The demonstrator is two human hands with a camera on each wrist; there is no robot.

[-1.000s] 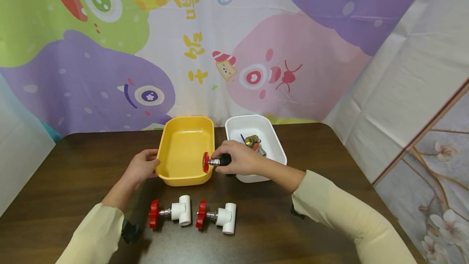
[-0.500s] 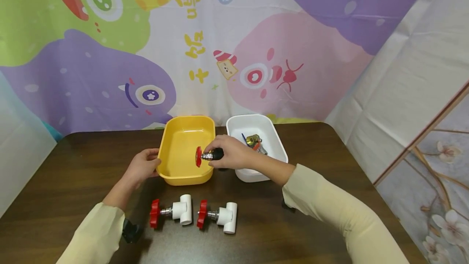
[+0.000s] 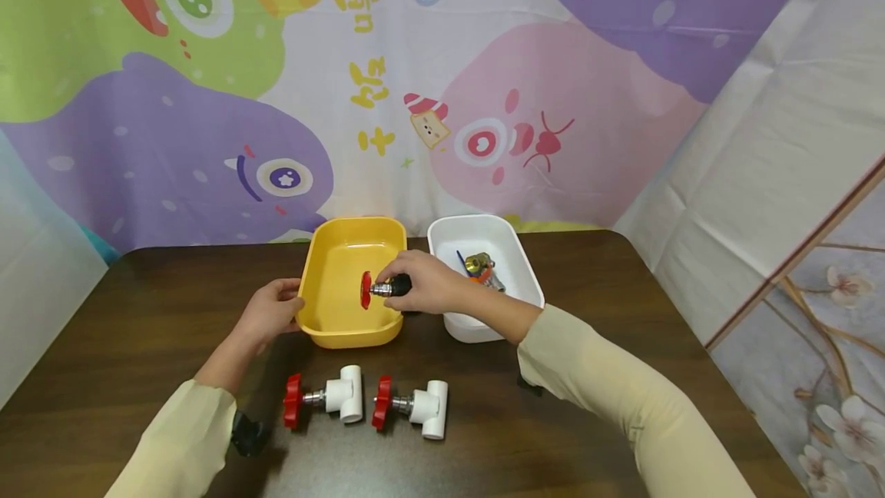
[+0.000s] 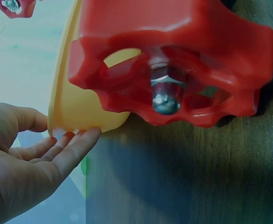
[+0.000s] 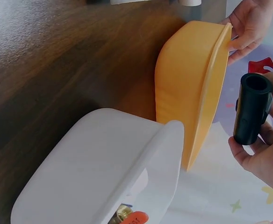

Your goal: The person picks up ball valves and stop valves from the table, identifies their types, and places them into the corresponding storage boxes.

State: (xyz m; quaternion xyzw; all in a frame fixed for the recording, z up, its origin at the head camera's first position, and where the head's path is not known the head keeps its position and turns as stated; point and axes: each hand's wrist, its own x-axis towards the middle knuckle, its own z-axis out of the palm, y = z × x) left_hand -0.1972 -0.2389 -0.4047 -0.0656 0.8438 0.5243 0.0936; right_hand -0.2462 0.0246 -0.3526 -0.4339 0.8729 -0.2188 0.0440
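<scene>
My right hand (image 3: 404,284) grips a valve (image 3: 384,287) with a black body and a red handwheel, and holds it over the right side of the yellow tray (image 3: 332,248). The right wrist view shows the black valve body (image 5: 253,108) held in the fingers (image 5: 255,156) beside the yellow tray (image 5: 192,93). My left hand (image 3: 283,304) rests against the tray's left rim with relaxed fingers. In the left wrist view those fingers (image 4: 66,151) touch the tray's edge (image 4: 73,109).
Two white valves with red handwheels (image 3: 325,398) (image 3: 412,406) lie side by side on the dark wooden table (image 3: 622,306) in front of me. A white tray (image 3: 512,252) right of the yellow one holds a brass fitting (image 3: 478,266). A cartoon backdrop hangs behind.
My right hand has carried the black valve leftward, from the yellow tray's right rim to above its inside. The left hand has stayed at the tray's left rim.
</scene>
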